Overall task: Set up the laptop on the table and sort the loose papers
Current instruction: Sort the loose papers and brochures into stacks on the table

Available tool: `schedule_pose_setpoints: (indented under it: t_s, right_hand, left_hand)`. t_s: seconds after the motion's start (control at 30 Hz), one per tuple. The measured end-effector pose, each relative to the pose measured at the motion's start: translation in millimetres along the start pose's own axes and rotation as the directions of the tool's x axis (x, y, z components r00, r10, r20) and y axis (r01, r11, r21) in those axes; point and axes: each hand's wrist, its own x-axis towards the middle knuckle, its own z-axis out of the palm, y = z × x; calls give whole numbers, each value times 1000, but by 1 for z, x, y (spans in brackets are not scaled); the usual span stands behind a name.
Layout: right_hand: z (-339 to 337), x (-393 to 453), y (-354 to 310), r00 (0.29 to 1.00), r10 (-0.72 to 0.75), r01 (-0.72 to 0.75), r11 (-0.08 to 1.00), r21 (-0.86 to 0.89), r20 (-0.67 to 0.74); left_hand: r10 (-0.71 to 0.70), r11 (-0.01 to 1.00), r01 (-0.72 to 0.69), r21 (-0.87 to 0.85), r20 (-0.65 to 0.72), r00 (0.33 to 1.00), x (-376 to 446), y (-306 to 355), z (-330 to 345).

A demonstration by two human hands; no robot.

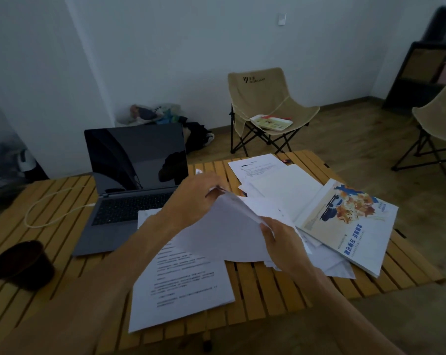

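Note:
An open grey laptop (129, 185) with a dark screen stands on the slatted wooden table (257, 285), at its left rear. A white cable (50, 213) runs to its left side. My left hand (199, 193) pinches the top edge of a white sheet (224, 231) lifted off the table, and my right hand (283, 242) grips the same sheet at its right edge. Under it lies a printed stack (181, 285) near the front. More loose papers (275, 183) and a colourful brochure (350, 226) lie to the right.
A dark cup (22, 265) stands at the table's front left. Behind the table is a beige folding chair (265, 106) with a tray on its seat; another chair (437, 124) is at the right. Bags lie against the wall.

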Motion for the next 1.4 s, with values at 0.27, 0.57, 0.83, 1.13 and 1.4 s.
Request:
schedule_pose_setpoints:
  t_s: [0.27,0.57,0.83,1.13,1.4]
  right_hand:
    - [28,-14,41,917,82,63,936,-346,389]
    - [20,-22,25,890,160,-19,949,-315,427]
    - [30,-20,30,939,154,-55,950,-306,309]
    - [36,-21,33,944,145,-36,938,-345,296]
    - [37,-21,31,944,142,-29,934,-355,296]
  left_hand:
    - [-99,993,61,100,428,899,-100,-45,1]
    - [-216,962,265,-69,406,888,-145,-52,29]
    - [-260,963,266,39,388,884,-163,-47,43]
    - [-581,810,581,83,-24,813,-88,-55,54]
    - [-750,654,757,-8,-138,647,-73,-58,73]
